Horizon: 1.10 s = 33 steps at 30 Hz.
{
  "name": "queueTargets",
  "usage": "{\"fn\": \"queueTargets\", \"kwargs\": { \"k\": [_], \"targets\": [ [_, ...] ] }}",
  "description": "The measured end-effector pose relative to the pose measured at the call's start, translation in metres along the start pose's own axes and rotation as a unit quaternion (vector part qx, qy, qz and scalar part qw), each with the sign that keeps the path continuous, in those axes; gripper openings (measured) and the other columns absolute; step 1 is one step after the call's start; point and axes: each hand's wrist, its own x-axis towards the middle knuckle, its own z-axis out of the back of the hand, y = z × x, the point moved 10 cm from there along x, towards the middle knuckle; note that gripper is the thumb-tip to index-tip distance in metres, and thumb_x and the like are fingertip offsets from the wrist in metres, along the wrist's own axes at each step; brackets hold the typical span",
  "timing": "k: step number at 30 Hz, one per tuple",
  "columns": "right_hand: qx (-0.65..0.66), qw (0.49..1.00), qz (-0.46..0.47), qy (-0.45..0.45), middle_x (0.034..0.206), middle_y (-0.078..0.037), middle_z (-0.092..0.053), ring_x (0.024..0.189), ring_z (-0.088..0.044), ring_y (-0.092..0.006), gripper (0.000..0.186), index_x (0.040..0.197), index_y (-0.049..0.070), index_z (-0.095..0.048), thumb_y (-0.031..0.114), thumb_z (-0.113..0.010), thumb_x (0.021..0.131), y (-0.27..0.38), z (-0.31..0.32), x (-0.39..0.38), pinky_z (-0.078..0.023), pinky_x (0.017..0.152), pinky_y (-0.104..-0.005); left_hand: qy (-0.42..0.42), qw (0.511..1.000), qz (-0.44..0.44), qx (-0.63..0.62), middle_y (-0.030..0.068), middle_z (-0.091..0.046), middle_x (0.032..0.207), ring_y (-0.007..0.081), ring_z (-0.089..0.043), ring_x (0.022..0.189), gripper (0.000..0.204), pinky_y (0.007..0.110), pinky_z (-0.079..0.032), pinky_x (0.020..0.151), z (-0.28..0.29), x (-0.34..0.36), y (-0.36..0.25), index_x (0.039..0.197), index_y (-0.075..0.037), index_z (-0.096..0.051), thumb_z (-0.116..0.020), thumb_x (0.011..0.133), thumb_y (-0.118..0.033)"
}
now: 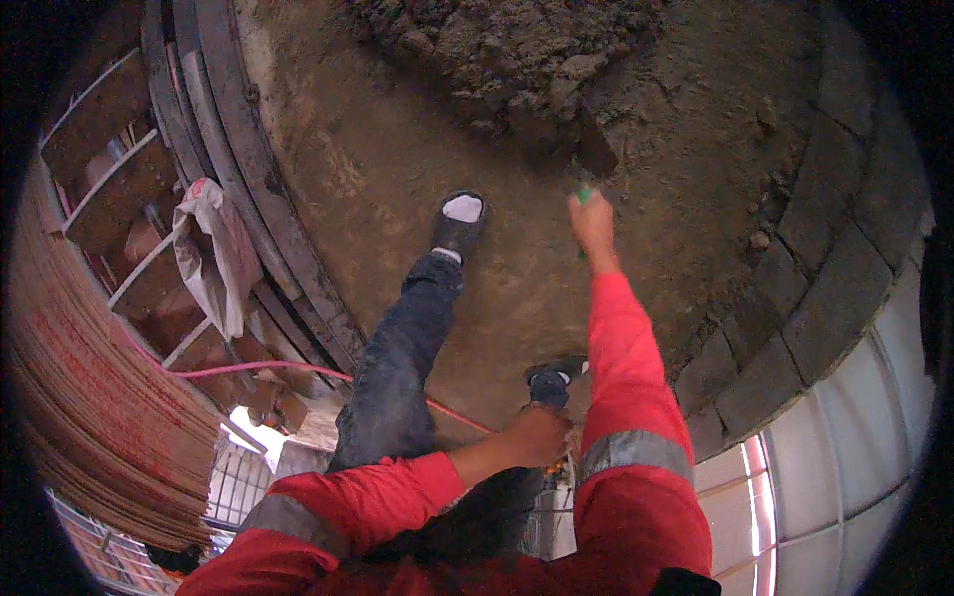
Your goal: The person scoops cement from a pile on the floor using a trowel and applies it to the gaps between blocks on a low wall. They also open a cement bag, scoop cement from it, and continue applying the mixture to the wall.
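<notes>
My right hand (593, 230) is closed round the green handle of a trowel (596, 149), reaching forward. The trowel's dark blade touches the near edge of a heap of wet mortar (487, 60), and part of the blade merges with its shadow. My left hand (537, 437) is held close to my body, by my bent right leg. Its fingers are in shade and partly hidden, so what it touches or holds, if anything, does not show. Both of my arms are in red sleeves with grey bands.
Grey blocks (835, 288) form a wall curving along the right. On the left stand long boards (219, 129), a white sack (214, 253) hanging over metal bars and a stack of brown sheets (109, 397). A pink hose (258, 367) runs behind my left leg. My feet stand on the damp floor (497, 298).
</notes>
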Motion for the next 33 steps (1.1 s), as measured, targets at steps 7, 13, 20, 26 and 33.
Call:
{"fn": "queueTargets", "kwargs": {
  "k": [7,13,20,26,33],
  "targets": [
    [-0.002,0.958,-0.284,-0.046,0.086,-0.023,-0.064,0.081,-0.062,-0.0412,0.041,0.096,-0.003,-0.06,0.034,-0.064,0.08,-0.099,-0.025,-0.14,-0.048,0.072,-0.0476,0.082,0.996,0.003,-0.024,0.0155,-0.06,0.11,0.0355,-0.054,0.105,0.043,0.048,-0.04,0.092,-0.01,-0.012,0.011,0.114,-0.007,-0.056,-0.058,0.077,-0.03],
    [0.18,0.978,-0.084,-0.066,0.082,-0.023,-0.062,0.081,-0.056,-0.043,0.042,0.082,-0.004,-0.06,0.038,-0.061,0.08,0.034,-0.109,0.007,-0.044,0.073,-0.0472,-0.021,0.982,-0.01,-0.186,0.0112,-0.049,0.13,0.0315,-0.043,0.122,0.055,0.045,-0.031,0.104,-0.012,-0.018,0.018,0.126,-0.01,-0.049,-0.055,0.08,-0.039],
    [0.544,0.814,-0.2,0.034,0.061,-0.001,-0.053,0.046,-0.05,-0.0123,0.021,0.081,0.007,-0.052,0.021,-0.067,0.079,0.062,-0.123,0.028,-0.04,0.04,-0.0303,-0.042,0.996,-0.022,-0.075,0.0106,-0.038,0.141,0.0297,-0.034,0.131,0.058,0.043,-0.025,0.109,-0.045,-0.016,0.036,0.132,-0.012,-0.044,-0.051,0.084,-0.043],
    [0.503,0.85,-0.155,0.03,0.059,-0.003,-0.053,0.046,-0.05,-0.014,0.026,0.074,0.006,-0.053,0.026,-0.068,0.078,0.063,-0.075,-0.011,-0.042,0.042,-0.0317,0.034,0.998,0.054,-0.026,0.0151,-0.048,0.13,0.0324,-0.044,0.12,0.057,0.043,-0.036,0.1,-0.089,-0.014,0.073,0.126,-0.012,-0.051,-0.053,0.082,-0.048],
    [0.302,0.944,-0.125,-0.048,0.076,-0.022,-0.064,0.07,-0.066,-0.0304,0.049,0.091,-0.008,-0.059,0.039,-0.066,0.076,-0.009,0.066,-0.15,-0.051,0.064,-0.0409,0.206,0.924,0.179,0.269,0.0175,-0.064,0.102,0.0358,-0.062,0.093,0.043,0.047,-0.049,0.078,-0.162,-0.02,0.138,0.103,-0.007,-0.065,-0.054,0.081,-0.042]
  ]
}}
